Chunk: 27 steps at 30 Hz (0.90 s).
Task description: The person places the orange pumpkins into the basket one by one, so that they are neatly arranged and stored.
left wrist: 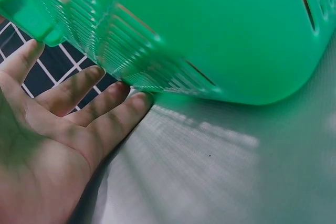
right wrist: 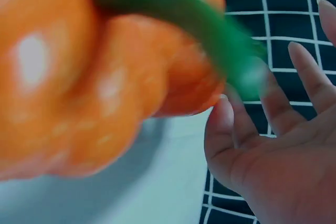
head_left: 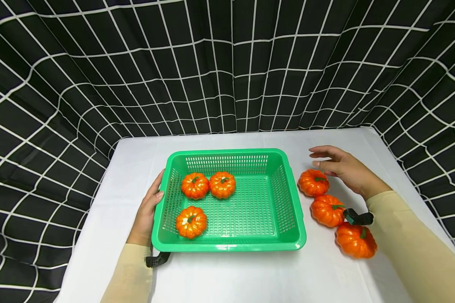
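A green plastic basket (head_left: 227, 247) with slotted walls stands on the white cloth. Three small orange pumpkins lie inside: one at the back left (head_left: 195, 185), another right beside it (head_left: 222, 185), and a third toward the front left (head_left: 191, 221). My left hand (head_left: 147, 210) touches the basket's left side; its fingers (left wrist: 118, 124) are spread and nearly straight along the wall. Over at the right, my right hand (head_left: 343, 168) hovers by the farthest of three loose pumpkins (head_left: 311, 183), thumb and fingers apart, holding nothing. A green-stemmed pumpkin (right wrist: 115, 72) looms large in the right wrist view.
Two more pumpkins, a middle one (head_left: 326, 210) and a nearer one (head_left: 355, 240), run in a slanting row under my right wrist and sleeve. A black curtain with white grid lines (head_left: 231, 75) rises behind and beside the white-covered table (head_left: 227, 277).
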Each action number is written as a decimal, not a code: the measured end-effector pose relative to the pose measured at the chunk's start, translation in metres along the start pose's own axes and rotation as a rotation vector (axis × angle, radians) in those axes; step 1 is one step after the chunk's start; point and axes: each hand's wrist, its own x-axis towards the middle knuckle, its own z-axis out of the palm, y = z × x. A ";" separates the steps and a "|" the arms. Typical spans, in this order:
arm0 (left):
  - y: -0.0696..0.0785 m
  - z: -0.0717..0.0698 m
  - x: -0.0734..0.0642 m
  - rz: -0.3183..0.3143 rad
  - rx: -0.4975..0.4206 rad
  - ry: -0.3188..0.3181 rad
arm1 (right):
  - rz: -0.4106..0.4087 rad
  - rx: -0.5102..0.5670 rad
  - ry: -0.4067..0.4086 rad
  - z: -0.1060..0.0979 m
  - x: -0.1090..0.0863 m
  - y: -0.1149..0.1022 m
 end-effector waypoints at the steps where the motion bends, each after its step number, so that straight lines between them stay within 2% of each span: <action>1: 0.000 0.000 0.000 0.003 0.001 -0.001 | 0.006 -0.010 -0.010 0.000 -0.001 0.002; 15: -0.004 -0.002 0.000 0.018 -0.016 -0.015 | 0.059 -0.024 -0.096 0.001 -0.007 0.027; 27: 0.000 0.001 -0.001 0.020 -0.014 -0.023 | 0.069 -0.077 -0.149 0.006 -0.005 0.032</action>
